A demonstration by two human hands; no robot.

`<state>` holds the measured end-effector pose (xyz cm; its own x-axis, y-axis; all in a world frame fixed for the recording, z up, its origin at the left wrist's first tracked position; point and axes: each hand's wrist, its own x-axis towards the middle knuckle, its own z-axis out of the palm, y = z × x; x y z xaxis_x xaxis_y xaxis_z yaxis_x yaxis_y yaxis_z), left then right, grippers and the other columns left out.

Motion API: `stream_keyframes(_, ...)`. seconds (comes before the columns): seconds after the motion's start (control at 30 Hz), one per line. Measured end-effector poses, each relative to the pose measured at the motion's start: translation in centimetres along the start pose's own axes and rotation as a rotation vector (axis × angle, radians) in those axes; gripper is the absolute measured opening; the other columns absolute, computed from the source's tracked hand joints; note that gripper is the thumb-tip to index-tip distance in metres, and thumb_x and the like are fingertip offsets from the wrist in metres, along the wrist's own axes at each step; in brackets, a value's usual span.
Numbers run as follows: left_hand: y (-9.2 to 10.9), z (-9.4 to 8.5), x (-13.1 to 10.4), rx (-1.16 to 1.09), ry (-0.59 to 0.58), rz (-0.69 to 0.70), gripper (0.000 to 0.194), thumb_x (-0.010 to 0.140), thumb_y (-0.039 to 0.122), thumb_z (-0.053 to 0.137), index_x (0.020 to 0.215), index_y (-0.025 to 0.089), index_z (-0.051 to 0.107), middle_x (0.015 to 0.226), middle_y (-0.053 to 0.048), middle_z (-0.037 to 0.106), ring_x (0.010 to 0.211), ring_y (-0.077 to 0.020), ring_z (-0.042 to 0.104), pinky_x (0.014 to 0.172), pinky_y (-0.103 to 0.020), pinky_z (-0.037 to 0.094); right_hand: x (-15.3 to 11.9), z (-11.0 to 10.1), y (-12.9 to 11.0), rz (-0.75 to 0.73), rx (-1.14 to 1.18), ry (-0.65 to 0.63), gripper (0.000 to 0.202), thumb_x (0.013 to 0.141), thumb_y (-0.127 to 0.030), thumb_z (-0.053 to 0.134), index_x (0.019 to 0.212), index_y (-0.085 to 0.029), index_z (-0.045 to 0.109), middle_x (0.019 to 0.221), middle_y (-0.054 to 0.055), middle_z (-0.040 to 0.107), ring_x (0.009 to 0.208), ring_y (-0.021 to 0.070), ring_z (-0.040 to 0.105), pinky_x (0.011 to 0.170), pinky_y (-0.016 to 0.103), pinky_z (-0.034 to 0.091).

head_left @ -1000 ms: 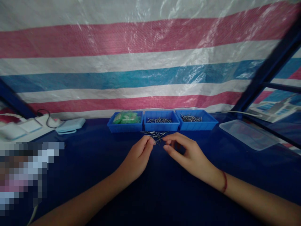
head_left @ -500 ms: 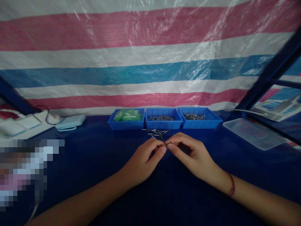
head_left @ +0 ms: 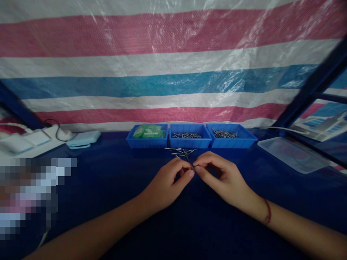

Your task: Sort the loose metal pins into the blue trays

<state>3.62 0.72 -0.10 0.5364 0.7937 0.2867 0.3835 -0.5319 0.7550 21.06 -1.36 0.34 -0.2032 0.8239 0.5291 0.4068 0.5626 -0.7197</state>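
My left hand [head_left: 173, 180] and my right hand [head_left: 221, 173] meet above the table, thumb and forefinger of each pinched together. Between their fingertips is a small thin metal rivet [head_left: 193, 167], mostly covered, so its ends are hard to see. Just beyond the hands, a loose pile of rivets [head_left: 180, 154] lies on the blue tabletop. Behind it stands a blue bin [head_left: 190, 143] with many metal rivets; to its right, another blue bin [head_left: 235, 143] also contains rivets.
The left blue bin [head_left: 148, 143] holds green plastic packets [head_left: 151, 131]. A pale blue device [head_left: 83, 139] and a white power strip [head_left: 29, 142] are at the left. A clear plastic lid [head_left: 294, 154] lies right. Striped sheeting [head_left: 162, 86] hangs behind the table.
The view has shifted slightly, so the bins and pile appear a little further right. Both hands keep their pinch, with only slight finger movement at the rivet.
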Motion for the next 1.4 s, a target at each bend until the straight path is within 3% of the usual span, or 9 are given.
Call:
stream_keyframes(0.4,-0.1,0.0,-0.1,-0.012,0.186,0.019,0.006,0.084,0.025,0.056,0.085,0.019,0.057,0.081,0.0,0.058,0.068,-0.0119,0.052,0.061,-0.024,0.041,0.1,0.0,0.4,0.033,-0.024,-0.001,0.007,0.083,-0.021,0.055,0.084,-0.02,0.061,0.075,0.002,0.062,0.068,0.0137,0.058,0.058,0.026,0.047)
stream_keyframes(0.6,0.2,-0.2,-0.2,-0.003,0.197,0.063,0.007,0.084,0.025,0.057,0.082,0.019,0.056,0.078,0.0,0.056,0.067,-0.0117,0.051,0.06,-0.024,0.041,0.1,0.2,0.6,0.035,-0.027,-0.043,0.01,0.084,-0.026,0.055,0.084,-0.02,0.063,0.078,0.003,0.064,0.07,0.0148,0.06,0.061,0.028,0.048)
stream_keyframes(0.77,0.1,-0.2,-0.2,-0.024,0.165,0.019,0.01,0.083,0.029,0.057,0.082,0.019,0.054,0.077,0.0,0.056,0.067,-0.0124,0.052,0.061,-0.025,0.041,0.1,0.0,0.5,0.02,-0.04,-0.102,0.014,0.086,-0.027,0.053,0.085,-0.02,0.064,0.08,0.003,0.066,0.072,0.0153,0.061,0.066,0.03,0.05)
stream_keyframes(0.83,0.0,0.0,-0.2,-0.043,0.143,-0.032,0.014,0.081,0.03,0.059,0.087,0.02,0.053,0.079,0.001,0.056,0.067,-0.0128,0.053,0.062,-0.026,0.042,0.5,-0.5,0.9,0.0,-0.088,-0.037,0.014,0.086,-0.028,0.053,0.084,-0.02,0.064,0.08,0.003,0.066,0.073,0.0156,0.061,0.066,0.03,0.049)
stream_keyframes(1.0,-0.1,0.2,-0.3,0.003,0.097,-0.064,0.019,0.081,0.033,0.06,0.092,0.02,0.052,0.079,0.0,0.057,0.069,-0.014,0.054,0.064,-0.028,0.043,2.4,-3.9,3.7,0.107,-0.343,0.436,0.017,0.083,-0.032,0.055,0.08,-0.018,0.064,0.078,0.005,0.066,0.069,0.017,0.058,0.064,0.031,0.045)
stream_keyframes(1.1,-0.2,0.1,-0.3,0.066,0.065,-0.019,0.016,0.083,0.031,0.058,0.093,0.02,0.052,0.082,-0.001,0.058,0.071,-0.0143,0.055,0.065,-0.028,0.044,3.3,-6.1,5.7,0.245,-0.504,0.513,0.019,0.078,-0.032,0.056,0.084,-0.017,0.065,0.07,0.004,0.064,0.062,0.0177,0.056,0.06,0.032,0.043)
stream_keyframes(1.23,-1.4,-1.1,0.3,0.241,0.04,0.09,0.012,0.087,0.021,0.05,0.098,0.02,0.053,0.1,-0.004,0.058,0.083,-0.0154,0.057,0.077,-0.031,0.046,3.4,-6.5,6.4,0.27,-0.539,0.493,0.031,0.076,-0.031,0.057,0.102,-0.015,0.059,0.064,0.002,0.06,0.055,0.0169,0.053,0.055,0.031,0.042)
stream_keyframes(1.4,-3.7,-2.9,1.5,0.566,0.067,0.107,0.023,0.09,0.02,0.043,0.109,0.019,0.056,0.111,-0.007,0.059,0.101,-0.0219,0.053,0.089,-0.04,0.042,2.4,-3.8,4.5,0.115,-0.506,0.298,0.025,0.08,-0.029,0.053,0.101,-0.017,0.055,0.072,0.003,0.061,0.065,0.0179,0.056,0.062,0.032,0.045)
